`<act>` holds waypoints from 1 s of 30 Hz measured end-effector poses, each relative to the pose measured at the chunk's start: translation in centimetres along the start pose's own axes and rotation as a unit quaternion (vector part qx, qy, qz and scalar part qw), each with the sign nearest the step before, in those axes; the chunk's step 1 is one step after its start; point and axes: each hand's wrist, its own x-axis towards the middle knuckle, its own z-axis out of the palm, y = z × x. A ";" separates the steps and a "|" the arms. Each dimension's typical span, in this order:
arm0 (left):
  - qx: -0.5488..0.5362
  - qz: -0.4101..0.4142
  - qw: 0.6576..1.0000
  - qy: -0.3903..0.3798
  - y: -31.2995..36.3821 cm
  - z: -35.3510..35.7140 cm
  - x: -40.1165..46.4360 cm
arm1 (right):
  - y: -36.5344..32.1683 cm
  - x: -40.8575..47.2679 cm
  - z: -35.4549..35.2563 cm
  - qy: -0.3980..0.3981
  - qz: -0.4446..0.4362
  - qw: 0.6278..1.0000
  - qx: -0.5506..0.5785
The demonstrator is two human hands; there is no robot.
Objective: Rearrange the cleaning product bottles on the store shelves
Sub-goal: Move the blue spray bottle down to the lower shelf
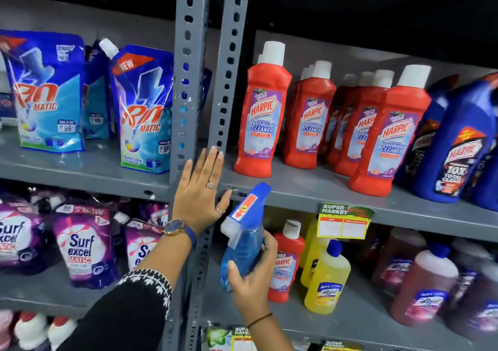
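blue spray bottle (244,245) | tilted | below red Harpic bottles (310,119)

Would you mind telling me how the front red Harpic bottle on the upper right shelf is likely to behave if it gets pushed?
The front red Harpic bottle is tall and narrow, so a push near its white cap would probably tip it rather than slide it. It looks like rigid plastic, so it should not flex. Its neighbours stand behind and to the right, so a fall that way could knock them.
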 end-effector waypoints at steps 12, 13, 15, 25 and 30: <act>-0.010 -0.003 0.999 -0.048 0.3 -0.7 0.1 | 7.7 -2.0 1.2 -0.001 0.188 0.975 -0.116; -0.008 -0.002 0.999 -0.048 0.2 -0.7 0.1 | 8.1 -1.9 1.3 0.000 0.189 0.972 -0.137; -0.011 0.000 0.999 -0.048 0.2 -0.7 0.0 | 9.0 -1.7 1.4 -0.001 0.194 0.966 -0.172; -0.005 0.003 0.999 -0.043 0.1 -0.6 0.0 | 13.0 -1.8 1.3 0.014 0.241 0.942 -0.235; 0.006 0.005 0.999 -0.039 0.2 -0.6 0.0 | 13.4 -1.3 1.5 -0.015 0.253 0.932 -0.259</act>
